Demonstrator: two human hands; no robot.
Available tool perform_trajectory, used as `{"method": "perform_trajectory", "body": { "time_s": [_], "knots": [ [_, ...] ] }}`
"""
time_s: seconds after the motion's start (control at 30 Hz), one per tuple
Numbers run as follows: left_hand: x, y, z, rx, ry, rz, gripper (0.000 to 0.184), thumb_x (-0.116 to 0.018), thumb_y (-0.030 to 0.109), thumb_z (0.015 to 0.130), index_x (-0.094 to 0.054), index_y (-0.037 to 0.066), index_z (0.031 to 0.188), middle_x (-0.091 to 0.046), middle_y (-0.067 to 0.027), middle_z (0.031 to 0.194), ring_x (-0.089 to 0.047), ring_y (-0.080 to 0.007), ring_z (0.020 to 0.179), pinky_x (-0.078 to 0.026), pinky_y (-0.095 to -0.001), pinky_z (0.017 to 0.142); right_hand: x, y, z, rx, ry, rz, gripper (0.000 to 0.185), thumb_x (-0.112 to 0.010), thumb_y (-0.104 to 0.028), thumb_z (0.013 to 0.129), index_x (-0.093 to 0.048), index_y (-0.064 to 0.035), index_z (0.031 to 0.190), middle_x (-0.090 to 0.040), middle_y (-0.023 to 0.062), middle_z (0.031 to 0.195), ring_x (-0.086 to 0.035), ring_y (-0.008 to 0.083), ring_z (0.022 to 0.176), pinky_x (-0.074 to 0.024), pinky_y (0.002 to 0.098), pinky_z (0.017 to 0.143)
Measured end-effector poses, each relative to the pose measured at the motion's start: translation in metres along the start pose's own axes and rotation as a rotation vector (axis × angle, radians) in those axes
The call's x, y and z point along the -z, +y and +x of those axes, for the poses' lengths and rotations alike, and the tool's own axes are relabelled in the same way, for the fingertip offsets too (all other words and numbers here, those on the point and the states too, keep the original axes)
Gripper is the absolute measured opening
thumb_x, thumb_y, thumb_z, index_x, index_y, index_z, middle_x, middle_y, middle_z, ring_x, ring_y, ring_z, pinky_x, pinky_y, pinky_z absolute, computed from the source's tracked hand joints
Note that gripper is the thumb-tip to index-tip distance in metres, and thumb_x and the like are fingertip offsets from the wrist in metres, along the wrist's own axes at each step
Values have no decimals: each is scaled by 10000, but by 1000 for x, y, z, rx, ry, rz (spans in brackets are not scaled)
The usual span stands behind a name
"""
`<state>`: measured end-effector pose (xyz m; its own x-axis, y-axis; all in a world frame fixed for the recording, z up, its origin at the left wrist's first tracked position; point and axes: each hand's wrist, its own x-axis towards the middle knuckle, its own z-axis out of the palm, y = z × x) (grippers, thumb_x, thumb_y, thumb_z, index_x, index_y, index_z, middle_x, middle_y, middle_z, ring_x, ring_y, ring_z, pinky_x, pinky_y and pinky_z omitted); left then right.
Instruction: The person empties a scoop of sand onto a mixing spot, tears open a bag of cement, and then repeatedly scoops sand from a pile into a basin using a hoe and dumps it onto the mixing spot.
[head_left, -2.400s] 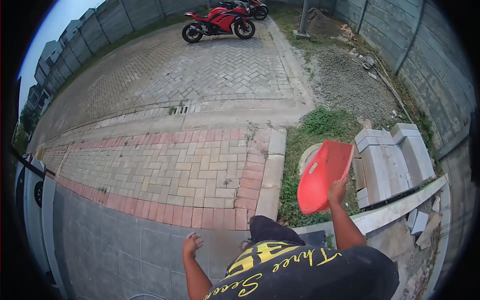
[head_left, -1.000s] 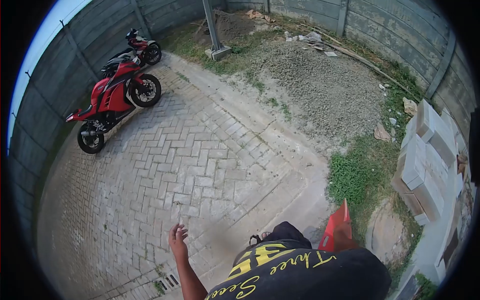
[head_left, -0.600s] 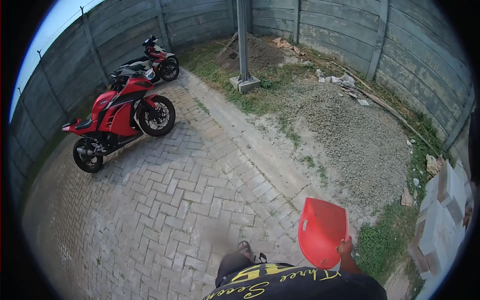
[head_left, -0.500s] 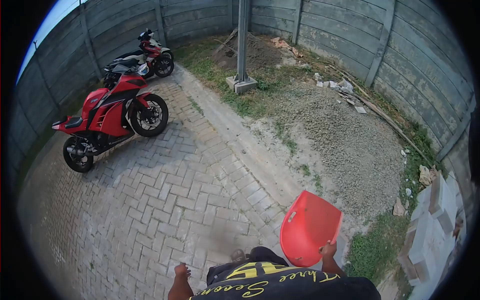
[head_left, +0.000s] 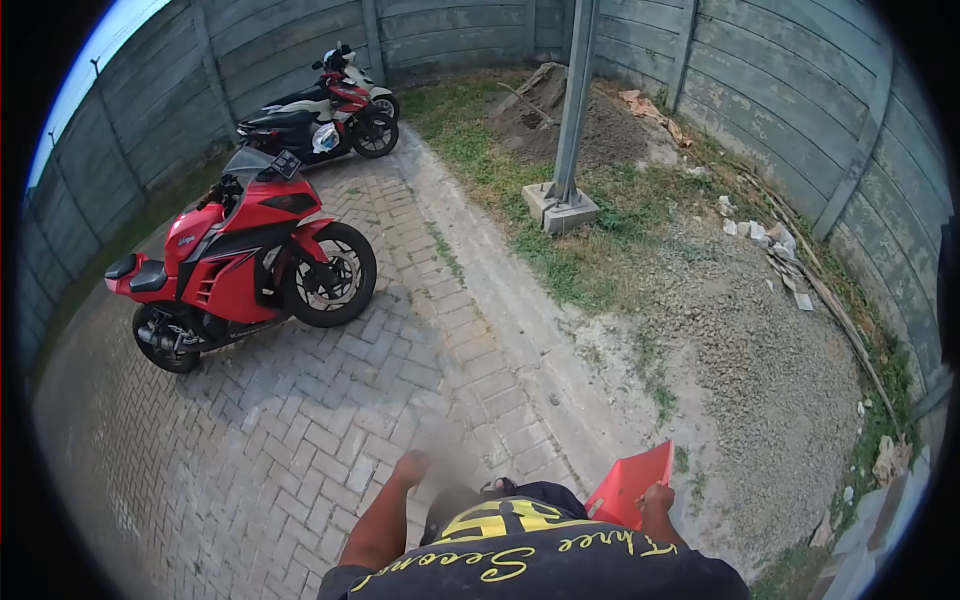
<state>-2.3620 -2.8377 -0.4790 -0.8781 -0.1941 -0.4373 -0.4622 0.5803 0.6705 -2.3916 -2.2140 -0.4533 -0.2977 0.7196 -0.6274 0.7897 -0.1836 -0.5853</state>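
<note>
At the lower right, my right hand point(head_left: 656, 496) is closed on the edge of a red plastic scoop point(head_left: 628, 487). The scoop hangs beside my body, its lower part hidden behind my black shirt point(head_left: 540, 565) with yellow lettering. My left hand point(head_left: 412, 467) is held out in front of me over the paving; its fingers are smeared, and nothing can be made out in it. Below me a foot shows partly at the shirt's edge.
A red motorcycle point(head_left: 235, 250) stands at the left, with scooters point(head_left: 335, 112) behind it. A metal post point(head_left: 573, 110) rises from a concrete base point(head_left: 560, 208). Gravel point(head_left: 770, 370) spreads at the right, a soil heap point(head_left: 570, 120) lies behind the post, and a concrete wall point(head_left: 780, 90) encloses the yard.
I have moved forward from the tiled edge onto the paving, and the motorcycles and post look nearer. The scoop has swung lower beside me. My left hand has come forward.
</note>
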Motion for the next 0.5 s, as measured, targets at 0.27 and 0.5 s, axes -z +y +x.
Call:
{"method": "perform_trajectory", "body": {
  "time_s": [0.27,0.5],
  "knots": [
    [136,-75,56,1232,114,-668,342,-570,268,887,-585,66,1162,-617,-171,1118,-637,-323,923,-512,-426,778,-356,-352,-55,290,-51,-110,317,-515,-252,952,-464,25,1097,-564,105,584,-568,237,417,-456,342,366],
    [287,2,391,1083,184,-787,373,-536,275,905,-533,73,1219,-583,-195,1166,-637,-374,887,-519,-465,753,-560,-601,-159,393,-423,532,339,-564,-279,943,-484,42,1019,-530,71,555,-607,255,478,-508,343,451]
  ]
}}
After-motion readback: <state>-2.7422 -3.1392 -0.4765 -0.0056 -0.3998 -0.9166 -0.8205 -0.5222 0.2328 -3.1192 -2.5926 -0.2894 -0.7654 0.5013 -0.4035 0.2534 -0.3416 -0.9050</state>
